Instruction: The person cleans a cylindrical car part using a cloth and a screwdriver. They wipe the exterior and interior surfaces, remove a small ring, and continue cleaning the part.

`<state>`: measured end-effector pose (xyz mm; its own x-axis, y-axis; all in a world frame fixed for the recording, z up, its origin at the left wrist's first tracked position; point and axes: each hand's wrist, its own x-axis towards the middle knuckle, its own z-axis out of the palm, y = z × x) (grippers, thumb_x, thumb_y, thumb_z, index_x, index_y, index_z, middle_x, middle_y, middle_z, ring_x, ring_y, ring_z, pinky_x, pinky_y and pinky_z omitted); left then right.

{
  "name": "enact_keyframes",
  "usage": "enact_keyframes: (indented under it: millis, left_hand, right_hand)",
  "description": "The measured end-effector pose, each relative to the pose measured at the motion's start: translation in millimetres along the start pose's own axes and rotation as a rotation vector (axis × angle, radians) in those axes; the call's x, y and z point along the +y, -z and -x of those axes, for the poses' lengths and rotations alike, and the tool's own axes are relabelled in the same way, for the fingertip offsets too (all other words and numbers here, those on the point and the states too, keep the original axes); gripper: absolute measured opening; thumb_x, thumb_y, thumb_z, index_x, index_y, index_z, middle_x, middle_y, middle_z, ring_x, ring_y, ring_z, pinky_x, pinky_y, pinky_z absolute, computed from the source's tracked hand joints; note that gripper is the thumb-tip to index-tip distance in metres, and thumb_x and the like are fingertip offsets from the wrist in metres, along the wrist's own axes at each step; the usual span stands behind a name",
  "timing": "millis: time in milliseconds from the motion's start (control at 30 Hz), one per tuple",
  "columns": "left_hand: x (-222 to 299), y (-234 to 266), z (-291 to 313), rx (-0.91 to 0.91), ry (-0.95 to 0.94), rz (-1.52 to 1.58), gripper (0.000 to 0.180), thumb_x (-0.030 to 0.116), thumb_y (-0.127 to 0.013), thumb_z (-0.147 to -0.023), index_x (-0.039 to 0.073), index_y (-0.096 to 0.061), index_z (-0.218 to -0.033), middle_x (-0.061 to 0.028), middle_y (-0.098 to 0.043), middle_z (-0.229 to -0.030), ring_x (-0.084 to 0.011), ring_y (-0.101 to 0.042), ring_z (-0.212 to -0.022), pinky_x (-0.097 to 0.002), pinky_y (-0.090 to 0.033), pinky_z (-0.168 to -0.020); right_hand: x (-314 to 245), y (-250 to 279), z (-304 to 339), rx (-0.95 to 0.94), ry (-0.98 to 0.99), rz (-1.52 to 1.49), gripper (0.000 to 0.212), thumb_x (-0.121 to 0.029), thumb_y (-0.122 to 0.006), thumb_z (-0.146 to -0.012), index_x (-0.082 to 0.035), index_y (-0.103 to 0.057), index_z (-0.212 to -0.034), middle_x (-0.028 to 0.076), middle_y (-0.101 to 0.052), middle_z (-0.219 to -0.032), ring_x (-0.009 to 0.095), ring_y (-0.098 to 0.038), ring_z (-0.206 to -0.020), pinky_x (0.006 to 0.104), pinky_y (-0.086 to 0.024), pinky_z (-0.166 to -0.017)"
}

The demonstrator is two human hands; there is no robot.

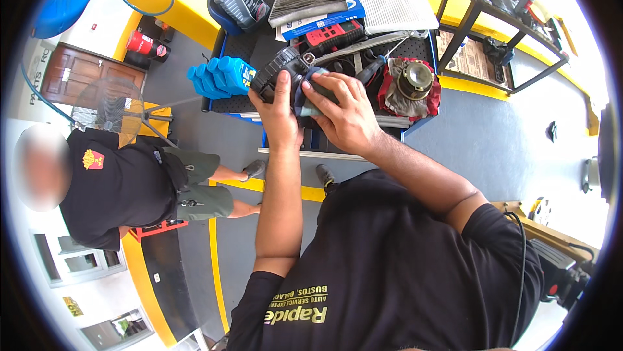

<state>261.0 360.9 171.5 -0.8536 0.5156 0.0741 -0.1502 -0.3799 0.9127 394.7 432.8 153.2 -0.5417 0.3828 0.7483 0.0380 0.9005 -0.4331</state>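
Above a tool cart (415,49), my left hand (280,116) is closed round a black ribbed car part (276,72), thumb lying along its near side. The part's exact kind is not clear; a connector socket shows on top. My right hand (347,108) presses a dark grey-green rag (307,111) against the part's right side, its fingers bent over the cloth. Just left of the part stand several light-blue bottles (224,76). To the right, a round metal part (415,80) sits on a red and grey cloth (396,101).
Behind my hands, the cart holds a dirty filter (308,0), a white filter (396,6), a red-black handheld device (332,36), a screwdriver (373,69) and a grey oil bottle (240,0). A metal rack (477,10) stands right. Left are another person (123,176) and a fan (107,111).
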Motion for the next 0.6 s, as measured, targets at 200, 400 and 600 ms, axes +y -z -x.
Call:
enact_keyframes:
  millis: [200, 400, 600]
  left_hand:
    - [-2, 3, 0, 0.001, -0.007, 0.172, 0.043, 0.029, -0.075, -0.107, 0.004, -0.056, -0.137, -0.0127, -0.072, -0.122, -0.0264, -0.075, -0.103, -0.043, -0.064, -0.091]
    - [-1, 8, 9, -0.027, 0.091, 0.1, 0.069, 0.031, -0.083, -0.102, 0.006, -0.041, -0.15, -0.0114, -0.063, -0.131, -0.0223, -0.067, -0.12, -0.0419, -0.061, -0.099]
    - [-5, 9, 11, -0.108, 0.149, 0.202, 0.061, 0.046, -0.072, -0.106, 0.007, -0.053, -0.149, -0.0123, -0.067, -0.14, -0.027, -0.071, -0.124, -0.0468, -0.06, -0.106]
  right_hand:
    - [-2, 11, -15, -0.1, 0.264, 0.038, 0.053, -0.021, -0.079, -0.085, -0.011, -0.074, -0.136, 0.005, -0.062, -0.139, 0.024, -0.057, -0.137, 0.0477, -0.044, -0.114]
    - [22, 43, -8, -0.147, 0.112, -0.328, 0.054, -0.005, -0.085, -0.077, -0.009, -0.076, -0.13, 0.011, -0.065, -0.128, 0.033, -0.063, -0.126, 0.0479, -0.053, -0.106]
    - [32, 39, -12, 0.439, -0.867, -1.301, 0.034, -0.024, -0.06, -0.113, -0.007, -0.051, -0.141, 0.01, -0.063, -0.13, 0.018, -0.06, -0.122, 0.0417, -0.055, -0.1]
